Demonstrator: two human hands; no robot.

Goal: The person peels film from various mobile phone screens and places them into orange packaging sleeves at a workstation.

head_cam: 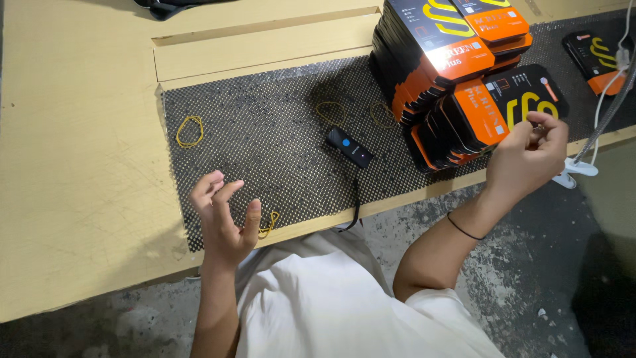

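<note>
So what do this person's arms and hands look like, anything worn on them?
Both forearms are bare, with no gloves and no rings that can be made out. The right hand has a thin black band around the wrist. The left hand and its wrist carry nothing. Short white sleeves of a T-shirt end at the upper arms.

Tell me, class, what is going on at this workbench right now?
A person in a white shirt sits at a wooden table covered by a dark mesh mat. The right hand is raised beside stacks of black and orange boxes, fingers pinched together; what they pinch is too small to tell. The left hand hovers open over the mat's near edge, next to a yellow rubber band. A small black device with a blue button lies on the mat, with more bands scattered around.
</note>
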